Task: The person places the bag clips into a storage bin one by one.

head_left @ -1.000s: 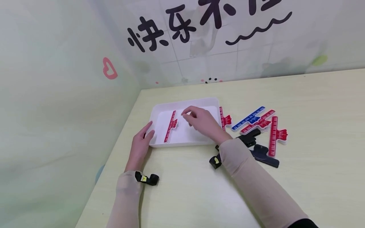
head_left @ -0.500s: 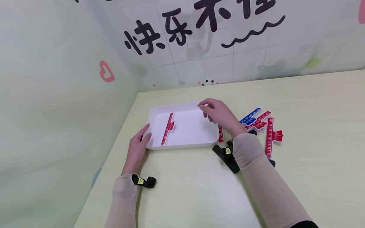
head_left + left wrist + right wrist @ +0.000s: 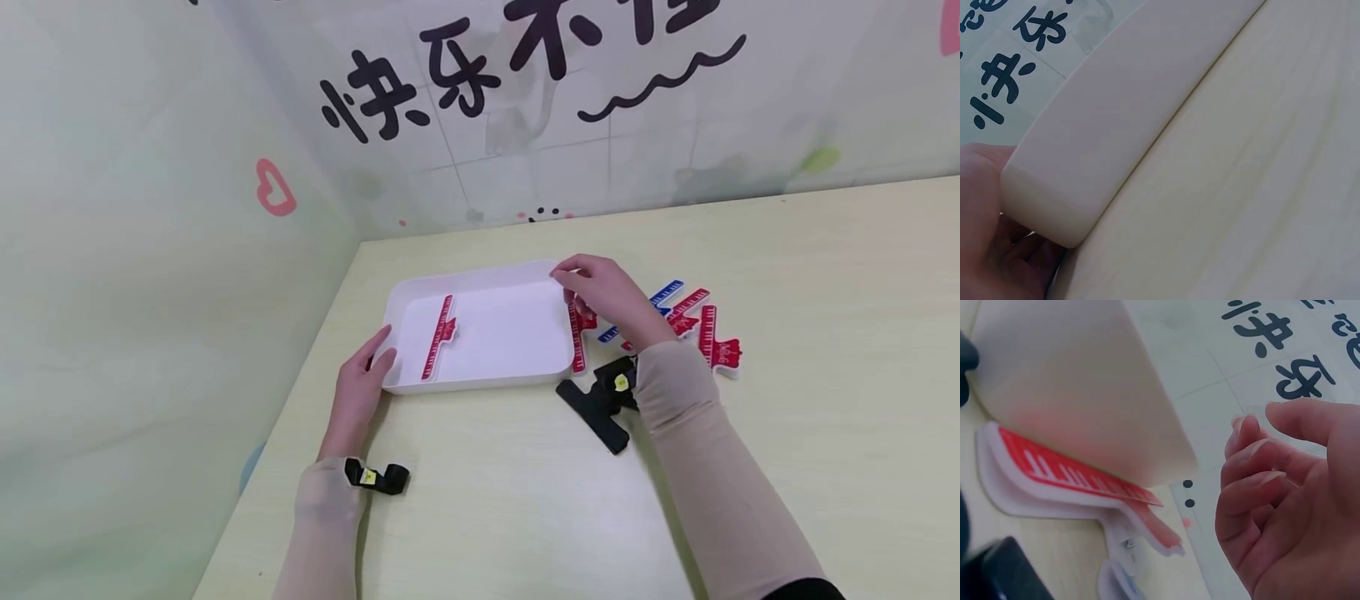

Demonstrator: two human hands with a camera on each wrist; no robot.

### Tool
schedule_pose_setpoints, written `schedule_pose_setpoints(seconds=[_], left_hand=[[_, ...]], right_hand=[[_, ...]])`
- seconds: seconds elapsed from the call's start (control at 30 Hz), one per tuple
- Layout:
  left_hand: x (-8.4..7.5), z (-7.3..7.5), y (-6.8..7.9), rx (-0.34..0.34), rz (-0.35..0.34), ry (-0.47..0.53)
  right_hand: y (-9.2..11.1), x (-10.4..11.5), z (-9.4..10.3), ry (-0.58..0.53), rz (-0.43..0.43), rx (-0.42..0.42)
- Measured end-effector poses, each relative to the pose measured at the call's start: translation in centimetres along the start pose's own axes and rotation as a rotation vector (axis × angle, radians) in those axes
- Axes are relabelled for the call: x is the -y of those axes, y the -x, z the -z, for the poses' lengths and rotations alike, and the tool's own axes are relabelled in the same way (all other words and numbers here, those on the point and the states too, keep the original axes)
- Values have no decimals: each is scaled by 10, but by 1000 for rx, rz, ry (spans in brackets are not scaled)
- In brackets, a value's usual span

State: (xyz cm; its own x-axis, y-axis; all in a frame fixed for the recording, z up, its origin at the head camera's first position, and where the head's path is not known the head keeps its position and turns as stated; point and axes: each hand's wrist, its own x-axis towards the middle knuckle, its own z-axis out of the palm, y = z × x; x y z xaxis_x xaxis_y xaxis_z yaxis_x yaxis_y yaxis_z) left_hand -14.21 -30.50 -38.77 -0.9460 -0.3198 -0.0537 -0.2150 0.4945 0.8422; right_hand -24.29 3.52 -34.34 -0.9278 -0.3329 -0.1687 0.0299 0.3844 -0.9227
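A white tray [image 3: 510,337] lies on the table, with one red ruler-edged clip [image 3: 441,337] inside it, left of the middle. My left hand [image 3: 356,400] grips the tray's left side; the left wrist view has its fingers bent against the tray's outer wall [image 3: 1104,119]. Over the back right corner of the tray hovers my right hand [image 3: 603,292]. Its fingers are loosely curled and hold nothing, as the right wrist view shows. Just outside the tray's right wall lies another red ruler-edged clip [image 3: 577,342], partly covered by the right hand.
Right of the tray lie a blue ruler-edged clip [image 3: 666,294], a red clip [image 3: 688,308] and a further red clip [image 3: 708,332]. A black clip [image 3: 596,415] sits in front of the tray's right corner. My right forearm covers part of the table. A printed wall backdrop [image 3: 525,150] stands behind.
My right hand has moved right, from over the tray's middle to its back right corner. A black clip that the right arm covered now shows. The left hand stays on the tray.
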Motion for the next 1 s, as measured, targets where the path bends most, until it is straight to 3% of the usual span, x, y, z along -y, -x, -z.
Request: schedule_pose_setpoints(seconds=[0.43, 1.0], left_hand=[[1, 0, 0, 8, 13, -5], [2, -2, -2, -3, 19, 6]], right_hand=[[1, -14, 9, 115, -91, 19], [2, -26, 18, 146, -160, 32]])
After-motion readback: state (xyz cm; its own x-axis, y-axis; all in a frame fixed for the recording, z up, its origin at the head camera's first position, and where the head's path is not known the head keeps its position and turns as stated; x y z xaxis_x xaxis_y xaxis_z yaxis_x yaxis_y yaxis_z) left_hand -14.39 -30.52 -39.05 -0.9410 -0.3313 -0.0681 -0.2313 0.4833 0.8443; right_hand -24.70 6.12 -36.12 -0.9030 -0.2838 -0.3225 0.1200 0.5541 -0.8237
